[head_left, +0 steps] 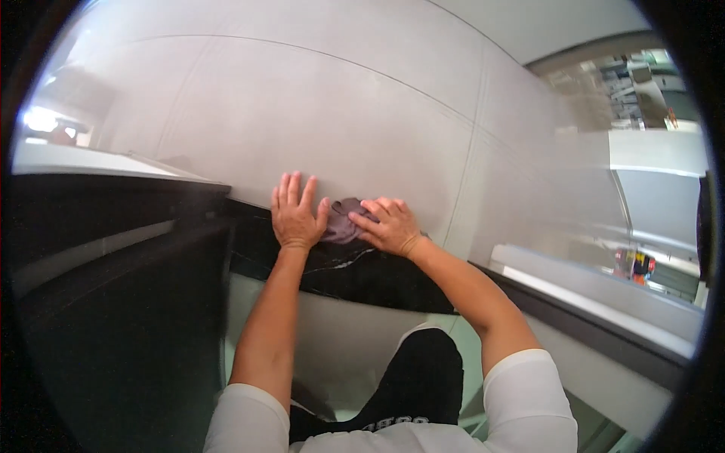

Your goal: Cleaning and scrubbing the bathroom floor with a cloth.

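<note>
Mauve cloth (340, 230) lies under the bent fingertips of the right hand (389, 226); whether they grip it or merely press, I cannot tell. Just left of those fingers, the left hand (297, 219) spreads empty against the pale panel (355, 113), a sensible brace while the right fingertips press evenly.

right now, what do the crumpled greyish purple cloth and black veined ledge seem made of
Crumpled greyish purple cloth: probably matte fabric, since it bunches in soft folds. Black veined ledge: likely smooth stone, given the pale veins, though an imitation slab is possible.
</note>
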`<state>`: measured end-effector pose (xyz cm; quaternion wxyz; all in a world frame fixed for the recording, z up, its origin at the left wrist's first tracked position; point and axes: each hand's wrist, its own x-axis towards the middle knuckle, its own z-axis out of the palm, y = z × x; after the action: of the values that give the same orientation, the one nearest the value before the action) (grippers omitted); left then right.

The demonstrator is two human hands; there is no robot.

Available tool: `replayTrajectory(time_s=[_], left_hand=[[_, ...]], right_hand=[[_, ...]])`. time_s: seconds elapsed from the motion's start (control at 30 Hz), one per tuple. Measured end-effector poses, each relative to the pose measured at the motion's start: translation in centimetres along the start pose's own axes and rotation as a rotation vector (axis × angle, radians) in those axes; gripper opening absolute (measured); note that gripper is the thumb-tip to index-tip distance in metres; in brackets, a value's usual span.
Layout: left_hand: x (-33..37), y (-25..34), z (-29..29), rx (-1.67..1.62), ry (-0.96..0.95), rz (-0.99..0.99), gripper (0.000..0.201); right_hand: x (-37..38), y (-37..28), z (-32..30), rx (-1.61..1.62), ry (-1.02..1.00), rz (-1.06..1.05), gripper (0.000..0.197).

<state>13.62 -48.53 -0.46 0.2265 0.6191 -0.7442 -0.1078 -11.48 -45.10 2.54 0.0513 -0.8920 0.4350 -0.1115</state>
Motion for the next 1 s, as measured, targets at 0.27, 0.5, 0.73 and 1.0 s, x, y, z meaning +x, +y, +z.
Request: replayTrajectory(time_s=[0.27,0.5,0.73,1.0], left_hand=[[-0.6,-1.7,-1.1,-0.024,-0.083,0.305,0.061],[-0.9,-1.5,-2.3,-0.056,-0.232,0.772,0.038],[-12.1,0.4,-5.2,-0.323,-0.475,0.858,0.047],[-10.2,7.9,-4.4,-0.310,-0.314,0.918,0.032]], right_hand=[[1.3,0.1,3.0,-0.029,0.161,0.219,0.037],[-2.2,-4.8,1.6,-0.024,0.247,0.275,0.036],[-13.1,-14.0,1.6,0.026,0.242,0.289,0.046],[-17.1,-12.3,-2.3,0.008,0.301,0.346,0.046]])
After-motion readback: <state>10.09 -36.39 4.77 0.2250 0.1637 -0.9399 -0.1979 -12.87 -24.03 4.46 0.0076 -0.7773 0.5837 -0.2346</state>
